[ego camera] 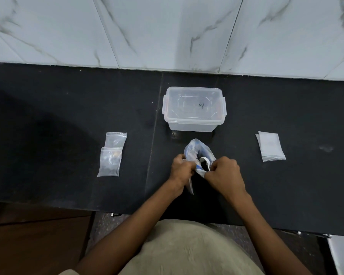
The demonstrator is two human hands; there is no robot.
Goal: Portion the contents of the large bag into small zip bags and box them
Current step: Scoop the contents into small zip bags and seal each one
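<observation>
Honestly, much of what sits inside the large bag (pixel 199 153) is hard to make out: I can see blue and white shapes through the crumpled plastic, and a white rounded piece at its mouth, but not what they are. My fingers hide the bag's near edge. My left hand (pixel 182 168) is curled tight, pinching the bag's left side, and my right hand (pixel 223 172) is curled the same way, pinching its right side, so the mouth lies between them. The bag rests on the worktop (pixel 68 108) near the middle of its front edge.

Just behind the bag stands the clear box (pixel 194 108) with its lid on; dark marks show through the lid, but I cannot tell what is inside. Toward the worktop's left side lie two small zip bags (pixel 111 155), overlapping, with something dark and blurred in them. Toward the right side lies a stack of flat bags (pixel 270 145) that look empty.
</observation>
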